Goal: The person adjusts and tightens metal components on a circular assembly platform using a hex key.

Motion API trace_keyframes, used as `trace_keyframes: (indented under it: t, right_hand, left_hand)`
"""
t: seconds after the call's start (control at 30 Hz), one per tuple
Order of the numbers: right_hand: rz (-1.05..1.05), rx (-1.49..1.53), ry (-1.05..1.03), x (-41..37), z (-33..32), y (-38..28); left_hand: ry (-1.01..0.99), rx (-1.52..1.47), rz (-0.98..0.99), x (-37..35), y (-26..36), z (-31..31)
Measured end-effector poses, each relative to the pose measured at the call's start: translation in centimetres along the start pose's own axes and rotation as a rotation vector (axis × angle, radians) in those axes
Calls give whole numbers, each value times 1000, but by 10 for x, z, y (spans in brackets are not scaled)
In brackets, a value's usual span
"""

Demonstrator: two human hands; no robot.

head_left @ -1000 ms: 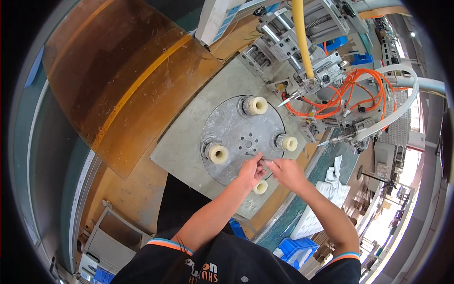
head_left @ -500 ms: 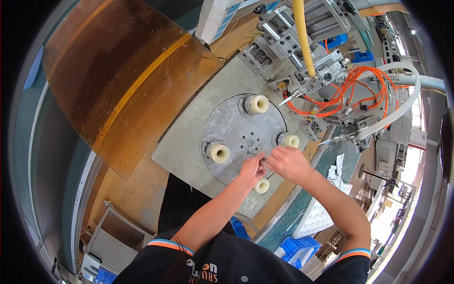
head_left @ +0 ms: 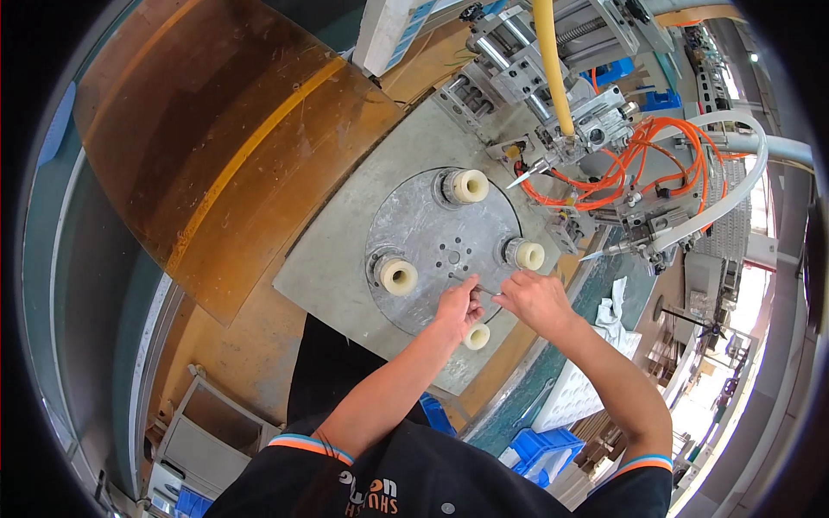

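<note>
A thin metal hex key [head_left: 488, 291] spans the gap between my hands, above the round metal turntable [head_left: 410, 211]. My left hand [head_left: 458, 306] is closed around its inner part, near the ring of bolt holes [head_left: 455, 257] at the turntable's centre. My right hand [head_left: 531, 298] pinches the outer end, just below a cream cylindrical fixture [head_left: 529, 255]. Whether the key's tip sits in a bolt is too small to tell. Other cream fixtures stand at the turntable's top [head_left: 471, 186], left [head_left: 399, 277] and bottom [head_left: 476, 336].
Metal slides and nozzles [head_left: 596, 129] with orange tubes [head_left: 639, 164] overhang the right side. A curved amber cover [head_left: 233, 164] lies at left. White perforated tray [head_left: 570, 393] and blue bin [head_left: 544, 453] are at lower right.
My right hand has shifted slightly right, away from my left hand, and more of the hex key shows between them. My left hand stays by the turntable's centre.
</note>
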State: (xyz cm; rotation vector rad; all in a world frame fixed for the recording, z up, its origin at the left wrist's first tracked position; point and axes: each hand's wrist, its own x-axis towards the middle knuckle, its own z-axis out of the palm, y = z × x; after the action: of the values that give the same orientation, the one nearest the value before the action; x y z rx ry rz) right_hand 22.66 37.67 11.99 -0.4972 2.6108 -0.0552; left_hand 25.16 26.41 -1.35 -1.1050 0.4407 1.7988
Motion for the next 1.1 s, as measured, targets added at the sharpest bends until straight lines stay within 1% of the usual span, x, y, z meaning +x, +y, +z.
trace_keyframes:
  t: [0.03,0.07,0.13,0.17,0.23,0.3,0.37,0.4,0.43,0.47,0.5,0.53,0.57,0.6,0.63,0.67,0.73,0.77,0.83,1.1]
  right_hand:
    - [124,61,-62,0,2,-3]
    - [125,61,-62,-2,8,-7]
    - [268,236,-105,-9,20,-14]
    - [267,231,-107,-11,21,-16]
    - [218,106,-22,-15,20,-22]
    - [219,67,-26,-15,17,-27]
    - [210,18,-12,-12,12,-26]
    - [113,-14,66,-14,11,-25]
    - [13,-40,137,-13,9,-24]
    - [4,-38,135,-14,2,-19]
    - [-61,-19,159,-17,-15,-16]
    - [-120,1,182,-18,-25,-14]
    - [-114,5,177,-17,-27,-11]
    - [-52,-13,199,-14,-30,-6]
    - [8,-34,224,-13,-33,-3]
    - [9,-39,226,-11,-31,-1]
    - [71,28,281,-3,-19,2]
    - [70,30,283,0,-15,4]
    - [132,68,222,3,-10,6]
    - [151,88,215,7,5,14]
  left_hand:
    - [-26,-81,-15,0,-2,0]
    - [-54,-159,-29,-1,-3,0]
    - [-63,-174,-35,-2,-7,-5]
    - [-67,-196,-42,-1,-10,-7]
    - [-84,-215,-52,2,-11,-9]
    - [-108,-231,-58,2,-14,-7]
    - [-46,-241,-44,-2,-12,0]
    - [-55,-245,-33,-7,-9,4]
    - [-106,-235,-49,-13,-8,7]
    - [-151,-224,-70,-18,-9,9]
    - [-142,-227,-73,-27,-7,15]
    - [-217,-228,-19,-38,-3,26]
    - [-296,-227,35,-43,0,34]
    - [-299,-226,29,-41,5,39]
    - [-295,-192,79,-39,11,45]
    - [-290,-158,133,-36,17,50]
    - [-282,-131,106,-25,24,50]
    - [-273,-102,98,-20,25,49]
    - [-261,-73,86,-9,26,46]
    - [-199,-27,89,5,26,43]
